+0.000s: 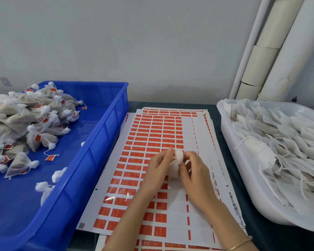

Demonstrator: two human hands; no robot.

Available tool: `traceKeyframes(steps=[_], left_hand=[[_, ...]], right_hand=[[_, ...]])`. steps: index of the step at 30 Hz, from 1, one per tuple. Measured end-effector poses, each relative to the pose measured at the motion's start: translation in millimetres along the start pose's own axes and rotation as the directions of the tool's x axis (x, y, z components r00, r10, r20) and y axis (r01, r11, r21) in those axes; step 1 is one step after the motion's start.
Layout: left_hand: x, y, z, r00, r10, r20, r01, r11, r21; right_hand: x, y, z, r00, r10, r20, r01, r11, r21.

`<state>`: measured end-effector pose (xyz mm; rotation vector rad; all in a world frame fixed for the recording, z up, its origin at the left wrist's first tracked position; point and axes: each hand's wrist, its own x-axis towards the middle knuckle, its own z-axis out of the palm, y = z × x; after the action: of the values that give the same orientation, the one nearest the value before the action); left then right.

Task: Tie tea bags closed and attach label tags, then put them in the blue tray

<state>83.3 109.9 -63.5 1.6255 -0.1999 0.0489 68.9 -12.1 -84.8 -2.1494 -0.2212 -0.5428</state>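
Observation:
A white tea bag (pixel 178 160) is pinched between both hands above the label sheets. My left hand (pixel 159 169) grips its left side, with fingertips at the gathered top. My right hand (pixel 195 171) holds the right side, fingers curled around it. Beneath them lies a stack of sheets with red label tags (pixel 152 134), part of the rows peeled off. The blue tray (pixel 105 127) on the left holds a heap of tied tea bags (pixel 29 120) with red tags. The bag's lower part is hidden by my fingers.
A white tub (pixel 243 171) at the right is full of untied tea bags (pixel 283 142) with loose strings. White pipes (pixel 272 51) run down the wall at the back right. The dark tabletop (pixel 216 113) shows between sheets and tub.

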Motion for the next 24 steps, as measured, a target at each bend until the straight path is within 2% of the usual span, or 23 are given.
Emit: traceKeyframes(steps=[3, 8, 12, 20, 24], left_hand=[[0, -4, 3, 0.995, 0.063, 0.08, -0.068, 0.996, 0.052], [3, -11, 2, 0.991, 0.118, 0.059, -0.122, 0.989, 0.079], [3, -12, 2, 0.993, 0.114, 0.041, -0.118, 0.987, 0.11], [5, -14, 1, 0.994, 0.11, 0.01, -0.111, 0.987, 0.12], [5, -15, 0, 0.994, 0.107, -0.022, -0.103, 0.986, 0.132]], right_hand=[[1, 1, -1, 1.0, 0.015, 0.016, -0.015, 1.0, 0.018], [0, 3, 0, 0.998, 0.0, 0.063, -0.002, 0.999, 0.033], [1, 5, 0, 0.993, 0.024, 0.112, -0.031, 0.998, 0.06], [2, -1, -3, 0.968, 0.091, 0.233, -0.144, 0.965, 0.221], [4, 1, -4, 0.959, 0.125, 0.255, -0.177, 0.965, 0.195]])
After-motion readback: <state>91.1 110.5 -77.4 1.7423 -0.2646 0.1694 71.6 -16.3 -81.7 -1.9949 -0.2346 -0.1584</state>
